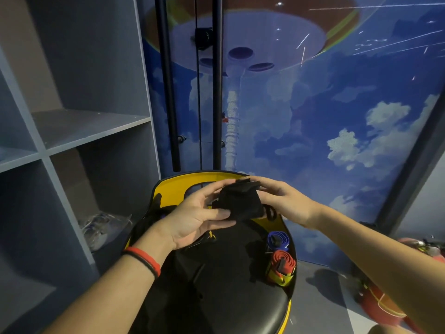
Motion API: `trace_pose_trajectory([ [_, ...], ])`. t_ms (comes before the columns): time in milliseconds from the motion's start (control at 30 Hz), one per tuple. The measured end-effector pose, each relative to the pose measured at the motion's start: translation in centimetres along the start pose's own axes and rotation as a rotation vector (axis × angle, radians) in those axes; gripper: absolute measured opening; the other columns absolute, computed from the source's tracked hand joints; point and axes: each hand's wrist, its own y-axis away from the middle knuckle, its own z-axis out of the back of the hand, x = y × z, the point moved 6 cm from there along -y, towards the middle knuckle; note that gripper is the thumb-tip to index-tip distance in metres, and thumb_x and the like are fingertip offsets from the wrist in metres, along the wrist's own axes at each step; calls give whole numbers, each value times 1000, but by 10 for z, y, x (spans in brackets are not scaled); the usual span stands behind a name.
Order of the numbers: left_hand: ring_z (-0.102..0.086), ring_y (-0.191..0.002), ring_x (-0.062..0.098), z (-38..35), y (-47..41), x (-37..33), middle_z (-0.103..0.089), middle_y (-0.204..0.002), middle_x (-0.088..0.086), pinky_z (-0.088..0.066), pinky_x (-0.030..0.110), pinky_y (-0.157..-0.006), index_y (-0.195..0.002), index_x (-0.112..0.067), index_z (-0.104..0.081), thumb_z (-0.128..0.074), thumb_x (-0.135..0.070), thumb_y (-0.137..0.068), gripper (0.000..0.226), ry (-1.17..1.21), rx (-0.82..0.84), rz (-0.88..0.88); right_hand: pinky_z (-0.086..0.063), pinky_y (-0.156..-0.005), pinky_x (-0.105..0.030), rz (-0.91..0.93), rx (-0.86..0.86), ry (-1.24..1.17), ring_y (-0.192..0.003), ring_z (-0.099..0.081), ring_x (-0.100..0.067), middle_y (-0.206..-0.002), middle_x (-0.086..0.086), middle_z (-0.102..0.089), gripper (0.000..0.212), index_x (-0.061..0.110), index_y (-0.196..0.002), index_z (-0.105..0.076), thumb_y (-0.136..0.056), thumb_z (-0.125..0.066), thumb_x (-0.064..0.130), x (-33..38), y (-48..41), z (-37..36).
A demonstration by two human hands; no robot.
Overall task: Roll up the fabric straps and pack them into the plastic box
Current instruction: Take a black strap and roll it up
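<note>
**A:** Where was the black strap in the head view?

**B:** Held in the air above the chair, just in front of its yellow backrest. It was bunched into a dark wad with a loop hanging off its right side.

**A:** And the hands?

**B:** Both were on it. The left hand lay palm-up at the wad's left side. Its thumb pressed across the front of the fabric and its long fingers stretched behind, so the strap was pinched between them. The right hand was at the wad's right side, fingers curled over the top edge and gripping it there.

**A:** Anything on the chair itself?

**B:** On the right side of the seat sat a blue rolled strap. Just beside it, nearer the seat's front, was a red rolled strap with a yellow strip under it. A black item with a small yellow mark covered the middle of the seat; I couldn't tell what it was.

**A:** Around the chair?

**B:** A grey shelf unit stood to the chair's left, with a clear plastic bag in the compartment level with the backrest. Behind the chair two black poles ran up a wall mural of blue sky and clouds. On the floor to the chair's right lay a red object, too blurred to name. The left wrist wore a red and black wristband
</note>
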Motion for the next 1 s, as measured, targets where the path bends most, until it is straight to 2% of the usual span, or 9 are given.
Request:
trace_pose_trajectory([
  [133, -66, -123, 31, -2, 0, 3, -61, -141, 9, -59, 51, -92, -140, -29, -60, -63, 14, -89, 67, -62, -10, 20, -41, -115, -43, 33, 55, 205, -136, -48, -7, -147, 15, -51, 44, 43, -150, -40, -108, -41, 33, 5, 2, -8],
  [300, -68, -119, 29, -5, -1, -2, -69, -132, 6, -62, 44, -85, -138, -29, -60, -64, 8, -92, 59, -42, -29, -9, -44, -111, -52, 59, 57, 91, -127, -55, -18, -135, 6, -57, 41, 37, -140, -51, -102, -39, 26, 15, 4, -8],
  [400, -70, -116, 29, -5, -2, -4, -71, -128, 7, -63, 41, -82, -138, -29, -59, -66, 1, -91, 56, -55, -43, -3, -42, -113, -52, 98, 81, 135, -131, -51, -17, -139, 7, -54, 41, 36, -140, -51, -100, -49, 30, 16, 3, -8],
  [533, -71, -113, 32, -1, -3, -2, -72, -128, 4, -64, 38, -78, -144, -31, -52, -69, -13, -87, 62, -1, -73, 33, -44, -112, -42, 219, 47, 408, -139, -40, -11, -149, 10, -35, 78, 37, -149, -41, -83, -83, 36, 21, 7, -7],
  [667, -70, -113, 36, 1, -6, -2, -70, -131, 3, -63, 43, -86, -146, -34, -49, -67, -22, -86, 64, -27, -57, 66, -49, -106, -40, 328, -53, 467, -135, -44, -13, -143, 9, -41, 80, 32, -150, -43, -82, -85, 32, 22, 7, -6],
  [767, -67, -120, 37, 1, -6, -5, -66, -137, 6, -59, 46, -94, -144, -32, -55, -60, -28, -96, 48, 6, 3, 99, -49, -106, -39, 377, -74, 502, -135, -44, -15, -142, 10, -42, 73, 31, -148, -47, -85, -83, 29, 18, 8, -7],
  [833, -65, -122, 38, -3, -6, -7, -65, -138, 9, -58, 48, -96, -141, -29, -60, -66, -34, -92, 49, 24, 24, 100, -50, -105, -38, 400, -83, 527, -136, -43, -16, -143, 10, -40, 70, 32, -147, -49, -86, -82, 25, 16, 8, -9],
  [900, -70, -115, 35, -3, -11, -7, -67, -134, 10, -60, 48, -92, -135, -30, -63, -78, -23, -82, 56, -80, -44, 48, -49, -106, -39, 396, -96, 512, -136, -43, -16, -143, 9, -40, 70, 31, -147, -49, -86, -82, 22, 14, 6, -8],
  [1000, -73, -109, 28, 0, -17, -2, -70, -125, 7, -60, 50, -91, -128, -33, -66, -83, -8, -73, 63, -170, -153, -32, -46, -109, -40, 340, -48, 488, -137, -43, -14, -144, 10, -40, 74, 33, -148, -47, -84, -80, 15, 10, -1, -7],
])
